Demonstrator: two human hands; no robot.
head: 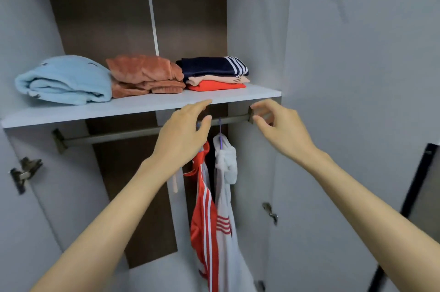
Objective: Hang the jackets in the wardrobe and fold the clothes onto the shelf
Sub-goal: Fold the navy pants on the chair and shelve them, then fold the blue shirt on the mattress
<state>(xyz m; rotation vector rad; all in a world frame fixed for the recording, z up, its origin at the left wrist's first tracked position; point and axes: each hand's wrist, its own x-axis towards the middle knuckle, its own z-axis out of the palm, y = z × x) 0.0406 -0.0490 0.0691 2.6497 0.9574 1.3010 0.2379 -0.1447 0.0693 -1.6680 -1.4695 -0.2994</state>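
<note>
The red, white-striped track jacket (204,220) hangs straight down off the grey metal rail (114,135), six o'clock from the nearer left hand (185,127), whose curled fingers (202,104) may pinch its mostly hidden hanger, I cannot tell, while the right hand (281,125) idles slack and empty at three o'clock.

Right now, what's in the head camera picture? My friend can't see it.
A left hand and right hand reach up toward the grey metal rail where a red white-striped jacket and a white hooded jacket hang. On the pale shelf above lie folded light-blue fleece, rust-orange plush and a navy-topped stack.
</note>
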